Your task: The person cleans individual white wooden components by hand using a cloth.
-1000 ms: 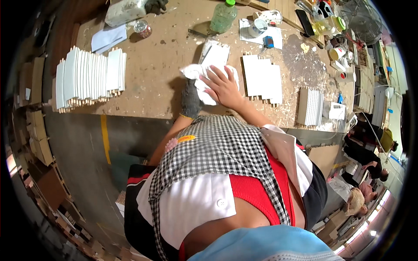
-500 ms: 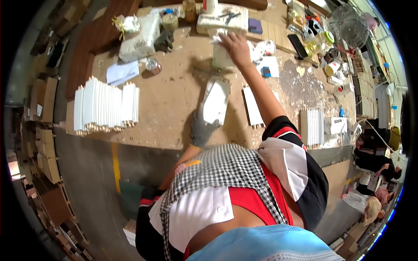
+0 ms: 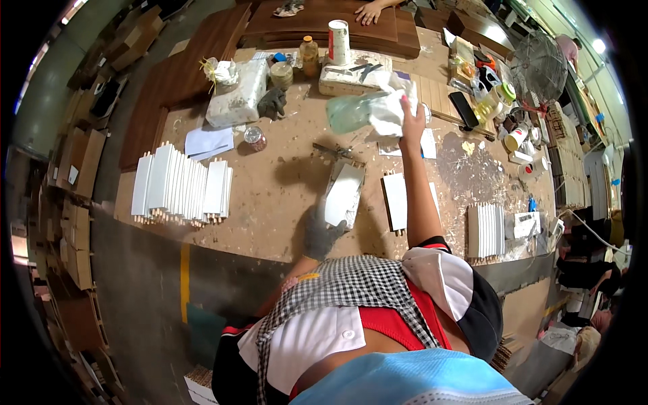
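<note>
My left hand (image 3: 322,233), in a dark grey glove, grips the near end of a small white panel (image 3: 344,196), its thumb along the near edge. The panel lies on a worn block at the middle of the bench. Farther off, my right hand (image 3: 412,123) is bare and closed round a crumpled white cloth (image 3: 388,113). That cloth covers the mouth end of a pale green translucent bottle (image 3: 347,113), which is tipped on its side with its base to the left. Just beyond the panel is a metal clamp-like piece (image 3: 331,150).
Stacked white panels (image 3: 179,185) stand at the left, more (image 3: 486,231) at the right. Another white panel (image 3: 395,202) lies beside my right forearm. A small jar (image 3: 255,138), a grey glove (image 3: 273,102), a phone (image 3: 463,110) and a fan (image 3: 538,64) surround the work area. Another person's hand (image 3: 368,12) rests on brown boards.
My right hand has moved right, tipping the bottle from upright onto its side, with the cloth at its mouth. My left hand stays on the panel. The view has shifted, showing more of the far side.
</note>
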Motion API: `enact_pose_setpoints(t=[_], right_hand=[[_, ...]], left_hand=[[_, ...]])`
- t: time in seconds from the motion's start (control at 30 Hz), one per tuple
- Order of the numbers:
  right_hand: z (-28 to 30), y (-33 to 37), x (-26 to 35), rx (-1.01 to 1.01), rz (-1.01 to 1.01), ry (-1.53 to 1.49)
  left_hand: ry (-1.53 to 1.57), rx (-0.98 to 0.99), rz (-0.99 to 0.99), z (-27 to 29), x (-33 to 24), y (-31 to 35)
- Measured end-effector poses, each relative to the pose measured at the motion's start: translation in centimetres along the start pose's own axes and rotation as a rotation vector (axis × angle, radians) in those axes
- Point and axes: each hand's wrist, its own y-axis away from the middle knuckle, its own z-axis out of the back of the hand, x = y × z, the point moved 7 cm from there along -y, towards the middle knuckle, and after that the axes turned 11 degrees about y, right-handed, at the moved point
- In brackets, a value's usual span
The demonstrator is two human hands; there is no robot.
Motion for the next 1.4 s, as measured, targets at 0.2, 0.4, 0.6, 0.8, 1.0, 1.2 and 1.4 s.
enact_pose_setpoints(t=[0.2,0.4,0.6,0.8,1.0,1.2,1.4], right_hand=[[-2.4,4.4,-8.9,0.319,-0.553,-0.783],[-2.5,4.0,-8.0,0.218,-0.492,-0.703],[-3.9,4.1,3.9,0.006,0.648,0.570],[-7.5,4.8,3.0,0.331,0.885,0.835],[-2.3,7.7,4.9,0.417,0.277,0.621],[-3.1,28.9,-1.6,0.993,0.971,0.932],[-1.9,19.0,-6.3,0.650,0.624,1.201]], left_hand=[[-0.014,-0.013,-0.058,0.3,-1.6,-1.3],[0.033,-0.104,-0.112,-0.1,-1.3,-1.4],[-0.044,-0.063,-0.189,0.0,-2.4,-0.7],[-0.037,-0.079,-0.163,0.9,-3.9,0.0],[0.145,-0.099,0.067,-0.4,0.1,0.0],[1.206,-0.240,0.516,-3.6,8.9,0.9],[0.138,-0.018,0.008,-0.7,-3.8,-1.5]])
